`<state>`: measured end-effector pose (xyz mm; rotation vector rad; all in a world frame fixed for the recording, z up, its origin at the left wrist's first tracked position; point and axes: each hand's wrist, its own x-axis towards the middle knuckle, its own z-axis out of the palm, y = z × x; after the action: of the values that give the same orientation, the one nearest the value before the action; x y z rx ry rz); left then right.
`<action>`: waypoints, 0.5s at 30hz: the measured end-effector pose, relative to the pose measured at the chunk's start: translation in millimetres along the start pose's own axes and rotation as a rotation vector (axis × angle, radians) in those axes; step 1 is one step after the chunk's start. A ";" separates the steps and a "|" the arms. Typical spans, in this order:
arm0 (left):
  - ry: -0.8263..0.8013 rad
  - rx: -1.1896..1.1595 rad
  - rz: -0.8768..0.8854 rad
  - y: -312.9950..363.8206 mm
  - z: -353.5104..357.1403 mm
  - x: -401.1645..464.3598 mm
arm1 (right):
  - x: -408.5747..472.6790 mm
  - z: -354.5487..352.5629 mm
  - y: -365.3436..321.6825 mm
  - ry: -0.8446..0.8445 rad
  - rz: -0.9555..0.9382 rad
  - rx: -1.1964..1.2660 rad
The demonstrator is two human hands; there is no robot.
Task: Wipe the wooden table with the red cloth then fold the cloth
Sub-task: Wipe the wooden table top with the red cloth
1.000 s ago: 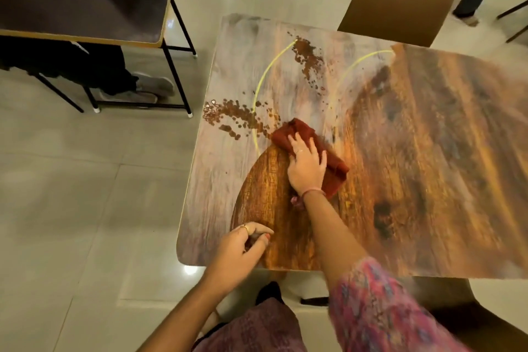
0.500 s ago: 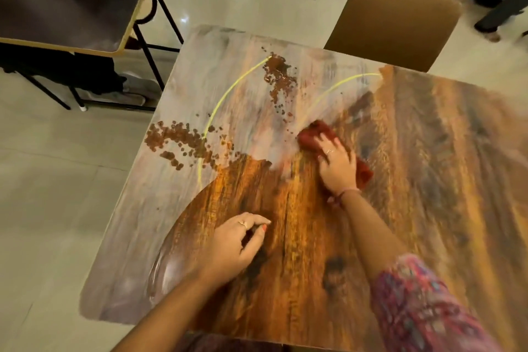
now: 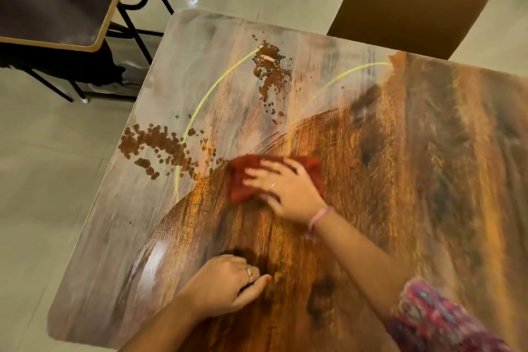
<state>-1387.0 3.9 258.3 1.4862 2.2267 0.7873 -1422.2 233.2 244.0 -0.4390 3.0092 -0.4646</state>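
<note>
The wooden table (image 3: 428,151) fills the view, glossy brown near me and dull grey on its far left part. My right hand (image 3: 283,188) presses flat on the crumpled red cloth (image 3: 243,177) at the table's middle, fingers spread over it. Brown crumb-like spills lie at the left (image 3: 154,148) and further back (image 3: 270,68), just beyond the cloth. My left hand (image 3: 225,286) rests on the near part of the table with its fingers curled, holding nothing.
A tan chair back (image 3: 414,0) stands at the table's far side. A dark table with black metal legs (image 3: 57,3) stands to the far left over a pale tiled floor (image 3: 43,180).
My right hand has swept the red cloth leftward and nearer, toward the left spill. The view has shifted closer over the table. My left hand stays curled on the near part.
</note>
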 end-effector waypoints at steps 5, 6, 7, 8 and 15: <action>0.024 -0.020 -0.010 -13.2 0.3 29.8 | 23.0 -51.2 132.5 0.270 0.962 0.094; 0.025 0.006 0.010 -14.9 1.1 36.3 | 29.4 -53.6 132.9 0.286 1.063 0.140; 0.019 0.015 0.034 -16.6 2.5 42.7 | 36.6 -50.4 120.7 0.278 1.086 0.147; 0.014 0.012 0.060 -17.5 4.6 48.9 | 42.7 -41.9 99.1 0.251 1.010 0.117; -0.017 0.085 0.242 -9.3 17.9 71.7 | 24.5 6.3 -20.9 -0.149 -0.265 0.020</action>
<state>-1411.5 71.7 239.7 1.8203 2.1175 0.7552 -1439.3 205.3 243.9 -0.8370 2.8121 -0.4557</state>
